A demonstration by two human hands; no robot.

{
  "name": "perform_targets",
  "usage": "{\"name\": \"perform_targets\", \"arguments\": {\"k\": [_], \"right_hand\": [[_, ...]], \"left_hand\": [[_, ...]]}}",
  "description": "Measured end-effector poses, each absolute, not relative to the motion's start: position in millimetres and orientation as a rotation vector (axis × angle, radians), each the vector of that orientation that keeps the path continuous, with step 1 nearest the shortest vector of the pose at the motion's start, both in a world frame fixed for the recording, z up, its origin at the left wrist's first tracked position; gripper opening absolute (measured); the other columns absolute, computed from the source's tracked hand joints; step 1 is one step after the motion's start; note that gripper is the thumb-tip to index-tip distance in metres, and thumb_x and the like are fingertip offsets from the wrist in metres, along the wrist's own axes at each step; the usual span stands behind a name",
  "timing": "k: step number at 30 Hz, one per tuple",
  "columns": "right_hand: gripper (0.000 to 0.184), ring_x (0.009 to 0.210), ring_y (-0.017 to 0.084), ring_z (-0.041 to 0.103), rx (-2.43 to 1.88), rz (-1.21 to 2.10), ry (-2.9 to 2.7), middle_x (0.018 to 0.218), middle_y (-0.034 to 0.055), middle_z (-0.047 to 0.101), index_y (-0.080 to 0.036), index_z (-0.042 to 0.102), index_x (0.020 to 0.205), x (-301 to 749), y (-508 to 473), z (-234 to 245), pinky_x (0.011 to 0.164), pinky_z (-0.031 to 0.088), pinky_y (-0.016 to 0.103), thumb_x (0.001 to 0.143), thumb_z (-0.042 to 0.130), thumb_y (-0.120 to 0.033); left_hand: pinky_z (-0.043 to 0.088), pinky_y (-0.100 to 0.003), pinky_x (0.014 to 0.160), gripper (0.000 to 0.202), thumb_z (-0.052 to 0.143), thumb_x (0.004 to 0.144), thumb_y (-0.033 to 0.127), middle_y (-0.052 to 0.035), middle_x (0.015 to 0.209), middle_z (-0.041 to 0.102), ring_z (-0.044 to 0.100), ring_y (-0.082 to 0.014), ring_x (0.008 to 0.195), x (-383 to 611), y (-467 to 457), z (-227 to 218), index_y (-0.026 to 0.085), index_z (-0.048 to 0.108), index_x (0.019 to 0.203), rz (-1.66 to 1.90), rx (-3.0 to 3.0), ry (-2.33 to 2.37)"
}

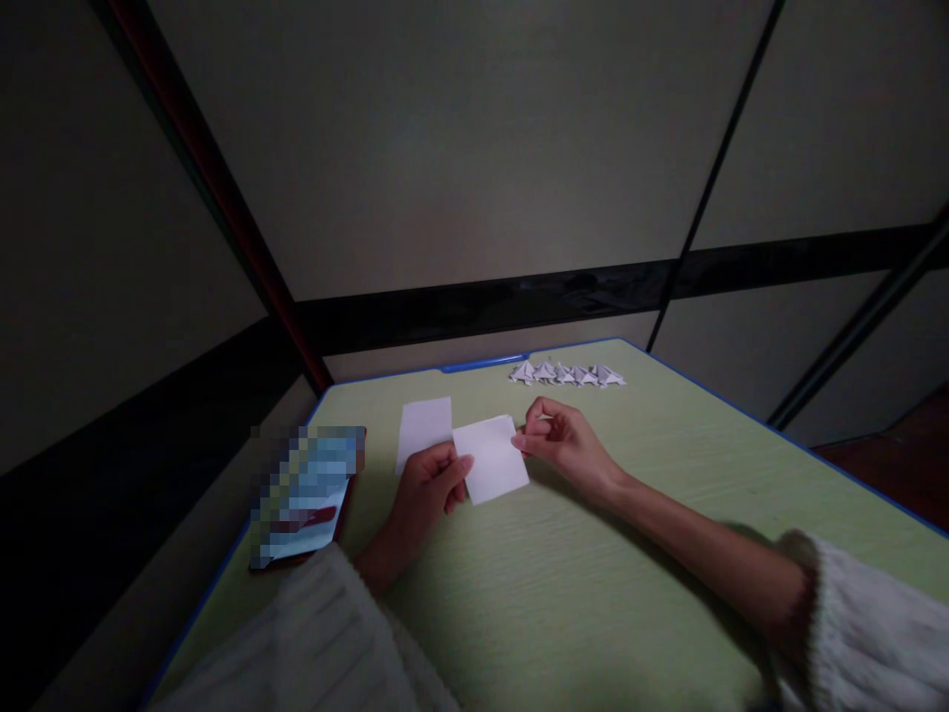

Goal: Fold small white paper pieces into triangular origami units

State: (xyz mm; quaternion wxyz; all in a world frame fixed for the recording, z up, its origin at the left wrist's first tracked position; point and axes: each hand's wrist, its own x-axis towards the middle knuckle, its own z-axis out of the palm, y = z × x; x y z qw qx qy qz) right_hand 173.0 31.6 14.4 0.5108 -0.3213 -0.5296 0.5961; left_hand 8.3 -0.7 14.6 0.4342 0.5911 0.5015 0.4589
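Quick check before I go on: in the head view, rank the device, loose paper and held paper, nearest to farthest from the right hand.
From the right hand:
1. Held paper: at its fingertips, just to the left.
2. Loose paper: farther left, on the table.
3. Device: farthest, by the table's left edge.

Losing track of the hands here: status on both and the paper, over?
Left hand, right hand: pinching opposite edges of square white paper. Flat white paper partly behind left hand. Row of folded white paper shapes farther back.
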Motion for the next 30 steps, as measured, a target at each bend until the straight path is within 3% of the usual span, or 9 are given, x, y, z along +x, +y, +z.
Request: {"name": "perform_targets", "arguments": {"k": [4,9,16,20,22,25,30], "right_hand": [[0.015,0.047,0.005,0.048,-0.833,1.455,-1.354,0.053,-0.0019,0.059,-0.012,0.058,0.059,172.8,30.7,11.9,0.048,0.034,0.019,0.048,0.068,-0.014],[0.018,0.047,0.006,0.047,-0.918,1.477,-1.34,0.055,0.0004,0.061,-0.012,0.065,0.068,174.8,32.0,8.4,0.047,0.034,0.021,0.051,0.068,-0.018],[0.036,0.04,0.003,0.029,-0.853,1.463,-1.392,0.042,-0.0083,0.041,-0.014,0.061,0.092,176.3,32.5,7.1,0.043,0.024,0.02,0.056,0.064,-0.017],[0.046,0.041,0.004,0.029,-0.804,1.459,-1.437,0.044,-0.008,0.043,-0.017,0.054,0.104,176.5,31.2,9.1,0.042,0.024,0.02,0.059,0.063,-0.015],[0.052,0.041,0.003,0.032,-0.782,1.462,-1.423,0.053,-0.0059,0.051,-0.019,0.05,0.108,176.2,31.1,11.1,0.043,0.027,0.02,0.058,0.063,-0.013],[0.048,0.047,0.004,0.043,-0.763,1.432,-1.315,0.077,0.0002,0.059,-0.019,0.052,0.098,175.8,32.6,13.3,0.049,0.036,0.021,0.053,0.066,-0.011],[0.016,0.05,0.006,0.048,-0.825,1.354,-1.263,0.058,-0.0008,0.056,-0.013,0.055,0.068,176.2,35.2,13.8,0.048,0.035,0.02,0.056,0.065,-0.016]], "left_hand": [[0.022,-0.017,0.036,0.029,0.047,0.066,0.03,0.0069,0.036,0.038,0.031,-0.0037,0.033,6.9,-0.8,12.9,0.015,0.039,0.043,1.182,1.431,1.257],[0.023,-0.017,0.036,0.027,0.048,0.066,0.03,0.0065,0.036,0.041,0.033,-0.0039,0.033,8.2,-1.1,12.4,0.015,0.04,0.045,1.163,1.429,1.221],[0.023,-0.017,0.036,0.027,0.048,0.067,0.03,0.0061,0.036,0.042,0.033,-0.0037,0.032,8.7,-1.0,13.3,0.015,0.041,0.045,1.151,1.432,1.212],[0.023,-0.017,0.035,0.028,0.049,0.066,0.03,0.0063,0.036,0.042,0.033,-0.0037,0.032,7.7,-1.1,13.4,0.015,0.041,0.044,1.163,1.416,1.206],[0.023,-0.017,0.035,0.027,0.05,0.065,0.03,0.0062,0.036,0.042,0.033,-0.0036,0.032,7.6,-1.6,13.6,0.015,0.042,0.044,1.164,1.403,1.2],[0.024,-0.018,0.036,0.026,0.051,0.064,0.028,0.0057,0.035,0.043,0.034,-0.0036,0.031,8.7,-2.8,13.8,0.014,0.044,0.043,1.141,1.379,1.205],[0.026,-0.018,0.037,0.025,0.054,0.061,0.026,0.0017,0.036,0.049,0.039,-0.0049,0.033,10.2,-2.4,11.5,0.012,0.051,0.041,0.891,1.436,1.136]]}}
